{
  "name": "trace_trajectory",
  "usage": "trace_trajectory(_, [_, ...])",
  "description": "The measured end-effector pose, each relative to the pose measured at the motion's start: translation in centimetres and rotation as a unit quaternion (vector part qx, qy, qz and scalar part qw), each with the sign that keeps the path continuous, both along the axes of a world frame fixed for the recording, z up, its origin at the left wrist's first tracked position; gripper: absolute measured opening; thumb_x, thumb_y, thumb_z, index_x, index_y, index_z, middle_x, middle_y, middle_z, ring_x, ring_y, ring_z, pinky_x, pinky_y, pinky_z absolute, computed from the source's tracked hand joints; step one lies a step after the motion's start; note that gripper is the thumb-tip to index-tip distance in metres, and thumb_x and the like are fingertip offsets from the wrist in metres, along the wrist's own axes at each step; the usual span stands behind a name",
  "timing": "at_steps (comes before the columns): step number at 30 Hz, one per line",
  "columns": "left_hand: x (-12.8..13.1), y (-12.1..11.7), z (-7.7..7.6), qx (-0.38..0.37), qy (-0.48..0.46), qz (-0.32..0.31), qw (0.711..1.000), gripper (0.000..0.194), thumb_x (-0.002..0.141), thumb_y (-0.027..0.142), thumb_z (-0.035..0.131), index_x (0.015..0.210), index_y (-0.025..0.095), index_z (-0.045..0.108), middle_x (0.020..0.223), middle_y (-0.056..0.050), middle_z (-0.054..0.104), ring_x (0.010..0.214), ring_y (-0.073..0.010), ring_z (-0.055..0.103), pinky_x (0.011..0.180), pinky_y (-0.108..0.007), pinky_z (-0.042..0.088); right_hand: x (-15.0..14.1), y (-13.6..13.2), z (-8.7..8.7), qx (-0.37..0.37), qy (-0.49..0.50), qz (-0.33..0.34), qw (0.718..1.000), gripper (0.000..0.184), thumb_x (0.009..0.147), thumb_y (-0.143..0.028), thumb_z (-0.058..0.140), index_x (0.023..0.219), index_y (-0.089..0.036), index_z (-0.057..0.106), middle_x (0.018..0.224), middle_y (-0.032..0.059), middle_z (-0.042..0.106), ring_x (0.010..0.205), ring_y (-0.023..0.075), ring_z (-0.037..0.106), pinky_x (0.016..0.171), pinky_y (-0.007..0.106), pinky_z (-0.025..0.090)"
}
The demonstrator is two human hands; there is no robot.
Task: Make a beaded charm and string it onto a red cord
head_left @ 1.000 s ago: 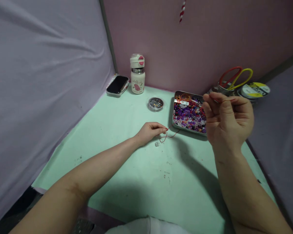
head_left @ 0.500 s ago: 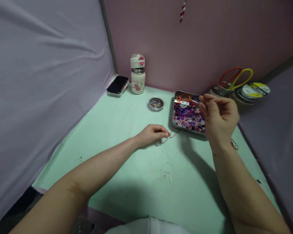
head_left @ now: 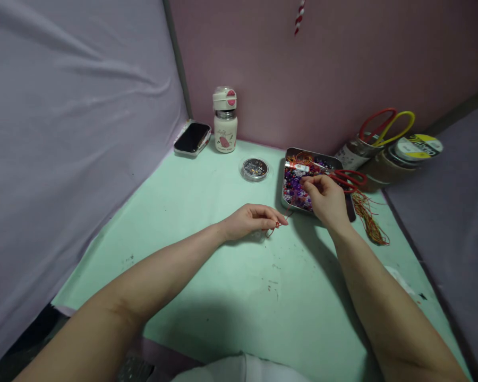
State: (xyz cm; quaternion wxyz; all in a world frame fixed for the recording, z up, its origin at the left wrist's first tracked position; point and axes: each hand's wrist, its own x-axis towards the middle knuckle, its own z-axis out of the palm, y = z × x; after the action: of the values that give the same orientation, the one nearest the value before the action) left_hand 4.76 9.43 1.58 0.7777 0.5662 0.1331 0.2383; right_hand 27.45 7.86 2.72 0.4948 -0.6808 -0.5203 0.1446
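Low over the table, my left hand (head_left: 250,220) pinches a thin red string (head_left: 277,225), which bends in a small loop by the fingertips. A short length of it trails towards the bead tin. My right hand (head_left: 330,201) hangs over the metal tin (head_left: 283,199) of purple, red, black and clear beads (head_left: 297,192), thumb and forefinger pinched together. Red string showed in those fingers in the earlier frames; now it is too fine to follow. Red-handled scissors (head_left: 352,180) lie across the tin's right side, just behind my right hand.
Behind stand a white bottle (head_left: 225,132), a phone (head_left: 191,139) and a small round dish (head_left: 255,169) of tiny metallic pieces. At right are a jar (head_left: 352,155) with red and yellow handles, a lidded jar (head_left: 394,164) and a string bundle (head_left: 368,220).
My right hand has come down and left from beside the jars to over the tin, uncovering the red scissors and string bundle. My left hand has shifted slightly right and nearer with the red string.
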Motion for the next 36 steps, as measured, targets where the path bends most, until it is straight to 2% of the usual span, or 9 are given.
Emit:
trace_trajectory(6, [0.4,0.2,-0.3,-0.053,0.008,0.075,0.996,0.022,0.069,0.034,0.076,0.073,0.014,0.067,0.073,-0.003,0.062,0.06,-0.0071,0.05,0.06,-0.025,0.039,-0.4,-0.4,0.8,0.008,-0.049,-0.004,0.999,0.012,0.079,-0.029,0.059,0.083,-0.018,0.063,0.086,0.0053,0.064,0.071,0.0179,0.058,0.073,0.036,0.046])
trace_trajectory(11, [0.7,0.8,-1.1,-0.064,0.004,0.161,0.985,0.024,0.065,0.035,0.078,0.072,0.014,0.068,0.067,0.0,0.059,0.059,-0.0068,0.046,0.058,-0.024,0.036,-2.1,-1.5,2.0,0.083,-0.084,-0.005,0.993,0.01,0.079,-0.026,0.06,0.086,-0.021,0.063,0.096,0.0052,0.053,0.07,0.0151,0.052,0.074,0.036,0.046])
trace_trajectory(15, [0.8,1.0,-1.7,-0.02,0.025,0.234,0.972,0.025,0.068,0.038,0.075,0.076,0.015,0.07,0.065,0.001,0.058,0.058,-0.0078,0.044,0.057,-0.024,0.034,-5.3,-2.5,2.0,0.052,0.07,0.106,0.991,0.011,0.083,-0.03,0.057,0.093,-0.024,0.059,0.094,0.0032,0.054,0.083,0.0172,0.057,0.078,0.037,0.05])
trace_trajectory(19, [0.7,1.1,-1.6,0.048,0.054,0.279,0.958,0.023,0.07,0.037,0.072,0.08,0.016,0.072,0.071,-0.001,0.062,0.063,-0.0097,0.047,0.061,-0.025,0.036,-7.9,-3.1,1.1,-0.021,0.259,0.161,0.952,0.012,0.085,-0.033,0.055,0.093,-0.024,0.055,0.096,0.0015,0.055,0.093,0.0159,0.059,0.082,0.036,0.052])
trace_trajectory(22, [0.7,1.0,-1.3,0.065,0.058,0.286,0.954,0.023,0.072,0.036,0.069,0.082,0.016,0.072,0.075,-0.002,0.063,0.065,-0.0102,0.05,0.064,-0.025,0.038,-8.6,-3.1,0.9,-0.081,0.352,0.16,0.919,0.013,0.083,-0.034,0.055,0.09,-0.024,0.052,0.092,0.0005,0.056,0.077,0.0136,0.059,0.065,0.03,0.052])
trace_trajectory(24, [0.7,0.9,-1.2,0.052,0.064,0.281,0.956,0.025,0.073,0.037,0.068,0.084,0.015,0.072,0.072,-0.002,0.062,0.063,-0.0097,0.049,0.061,-0.025,0.038,-8.6,-3.0,0.9,-0.123,0.381,0.16,0.903,0.014,0.082,-0.034,0.054,0.091,-0.024,0.05,0.083,-0.0005,0.056,0.06,0.0112,0.054,0.048,0.024,0.044])
trace_trajectory(27, [0.8,0.8,-1.1,0.033,0.078,0.271,0.959,0.027,0.074,0.038,0.067,0.087,0.015,0.072,0.069,-0.001,0.059,0.058,-0.0086,0.046,0.056,-0.024,0.035,-8.2,-3.0,1.1,-0.132,0.324,0.154,0.924,0.014,0.083,-0.033,0.052,0.092,-0.023,0.05,0.07,-0.0027,0.053,0.05,0.0091,0.044,0.041,0.02,0.032])
trace_trajectory(31, [0.8,0.7,-0.9,0.031,0.074,0.268,0.96,0.025,0.073,0.036,0.069,0.086,0.015,0.073,0.074,-0.002,0.062,0.06,-0.0084,0.047,0.058,-0.024,0.037,-7.9,-3.3,1.2,-0.081,0.172,0.149,0.97,0.013,0.083,-0.034,0.054,0.091,-0.023,0.055,0.071,-0.0015,0.052,0.058,0.0116,0.046,0.045,0.022,0.037])
trace_trajectory(36, [0.9,0.7,-1.0,0.028,0.074,0.273,0.959,0.026,0.07,0.036,0.071,0.084,0.015,0.074,0.073,-0.002,0.064,0.062,-0.0094,0.049,0.059,-0.025,0.038,-7.9,-3.5,1.1,-0.053,0.078,0.15,0.984,0.014,0.083,-0.034,0.056,0.08,-0.021,0.057,0.069,-0.0006,0.052,0.06,0.0127,0.046,0.051,0.025,0.041])
